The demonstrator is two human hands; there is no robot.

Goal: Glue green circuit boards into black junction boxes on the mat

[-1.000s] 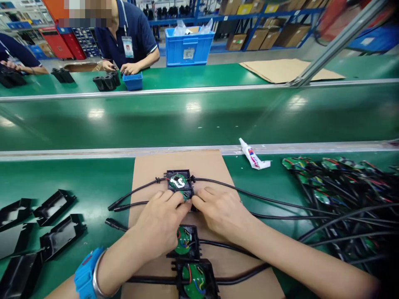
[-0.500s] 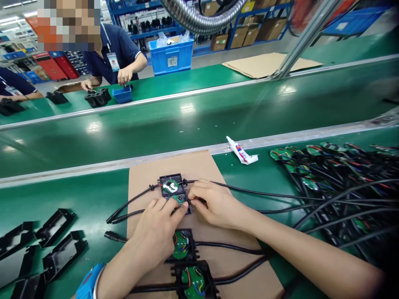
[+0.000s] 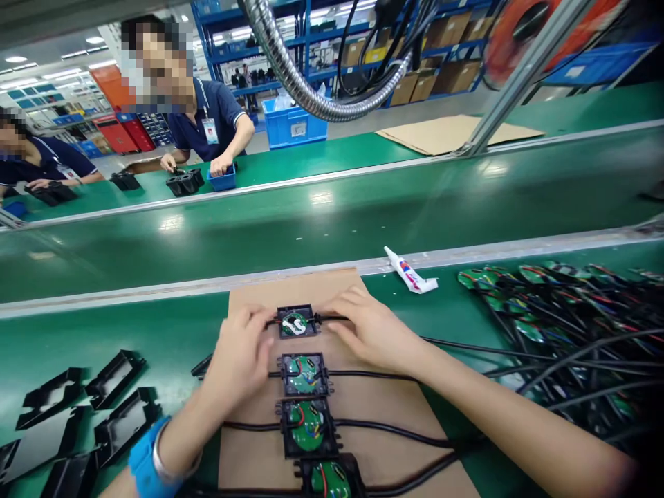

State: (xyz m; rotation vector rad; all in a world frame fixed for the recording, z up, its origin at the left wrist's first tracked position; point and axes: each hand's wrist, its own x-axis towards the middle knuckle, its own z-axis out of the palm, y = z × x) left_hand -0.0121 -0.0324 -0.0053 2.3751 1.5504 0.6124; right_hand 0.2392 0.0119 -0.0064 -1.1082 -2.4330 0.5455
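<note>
A small black case (image 3: 281,333) with a green circuit board (image 3: 294,323) carrying white paste lies near the top of the cardboard sheet (image 3: 249,294). My left hand (image 3: 239,356) is beside its left end, thumb and fingers apart near the short cable. On the other side, my right hand (image 3: 371,332) has thumb and fingertips closed around the black cable (image 3: 336,318) close to the case. Below, a second open case (image 3: 305,374), a third (image 3: 310,427) and a fourth (image 3: 332,477) sit in a column, each with a green board and coloured wires.
Empty black housings (image 3: 117,377) lie at the left. A heap of wired boards (image 3: 539,325) covers the right side. A white tube (image 3: 409,271) rests by the metal edge. Across the green line, a person (image 3: 218,114) reaches into a small blue bin (image 3: 223,180).
Both hands have moved off the second case up to the top one. The top case now stands apart from the second. My view has tilted upward, so everything sits lower.
</note>
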